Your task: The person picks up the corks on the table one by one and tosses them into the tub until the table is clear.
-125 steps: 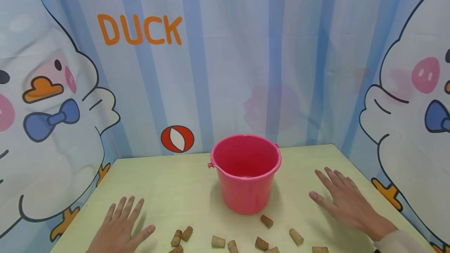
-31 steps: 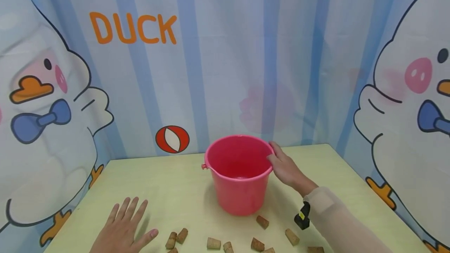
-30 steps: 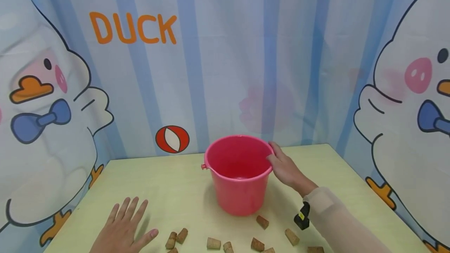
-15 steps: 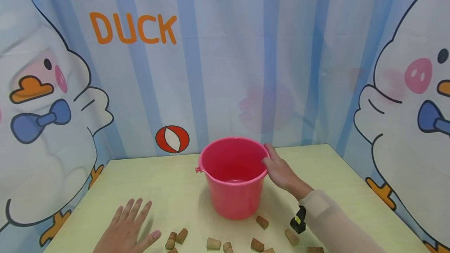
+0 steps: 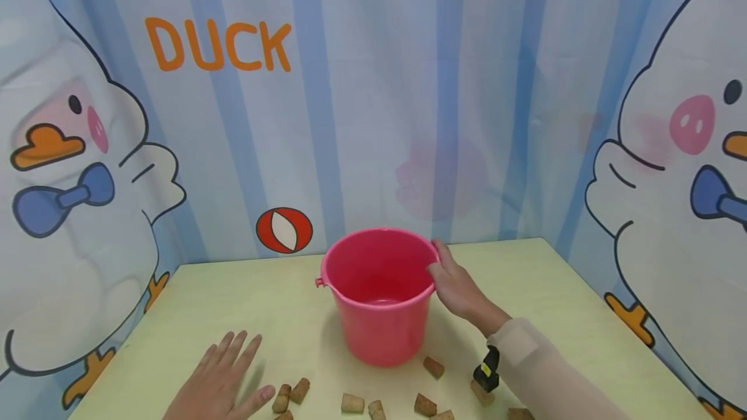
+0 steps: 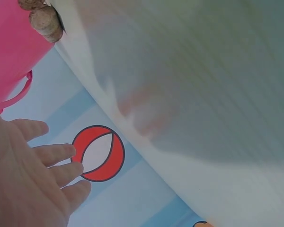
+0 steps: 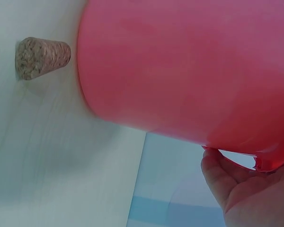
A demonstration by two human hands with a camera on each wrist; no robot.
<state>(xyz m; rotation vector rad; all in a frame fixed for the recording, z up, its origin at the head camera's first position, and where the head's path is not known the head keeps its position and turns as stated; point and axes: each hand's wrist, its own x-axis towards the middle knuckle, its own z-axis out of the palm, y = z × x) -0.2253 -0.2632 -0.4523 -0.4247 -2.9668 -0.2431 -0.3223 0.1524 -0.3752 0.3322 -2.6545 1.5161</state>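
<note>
A pink plastic bucket [image 5: 385,336] stands upright on the pale yellow table, its inside showing nothing but the bottom. My right hand [image 5: 461,287] grips the bucket's rim on its right side, thumb over the edge. In the right wrist view the fingers of that hand [image 7: 251,194] curl at the bucket's side by the pink handle [image 7: 236,165]. At the front left, my left hand [image 5: 222,378] is spread palm down over the table, holding nothing. Just right of its thumb lie a brown cork [image 5: 300,391] and another cork [image 5: 282,399].
Several more tapered corks lie along the near side, among them one cork [image 5: 434,367] close to the bucket's base and a pale cork [image 5: 353,403] in front of it. Behind the table [image 5: 251,297] hangs a striped blue curtain [image 5: 379,115] with duck prints.
My right hand has moved from the right side to the bucket's rim and taken hold of it. Over the last second the bucket has shifted left and slightly nearer. The left hand has drifted slightly right.
</note>
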